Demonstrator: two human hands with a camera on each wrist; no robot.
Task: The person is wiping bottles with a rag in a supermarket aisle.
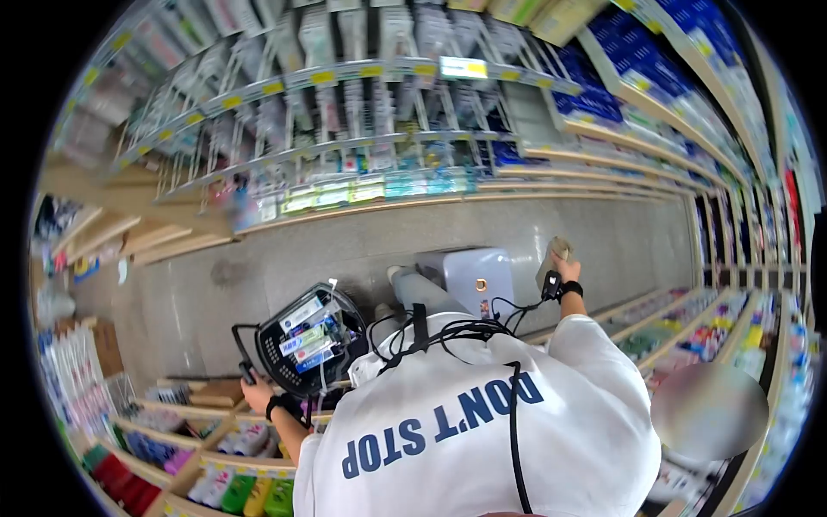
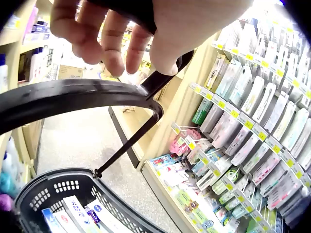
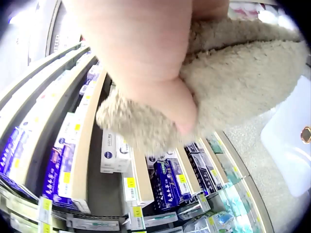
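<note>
Your left hand [image 1: 257, 393] grips the handle [image 2: 73, 93] of the basket [image 1: 272, 353], with boxes [image 1: 307, 341] inside it, at your left. Next, a pale case [image 1: 470, 274] is beside your leg [image 1: 422, 291]. Farther right, your right hand [image 1: 567, 268] clutches a fuzzy item [image 1: 551, 255] above the floor [image 1: 345, 234].

Basket [image 2: 111, 195] plastic; handle [image 2: 73, 93] glossy. Beige item [image 3: 243, 80] fuzzy cloth. Pale case [image 3: 287, 138] smooth, glossy.

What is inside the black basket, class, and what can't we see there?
Inside the black basket lie several boxes, white and blue among their colours. The boxes overlap; whatever may lie beneath them is covered and cannot be seen.
</note>
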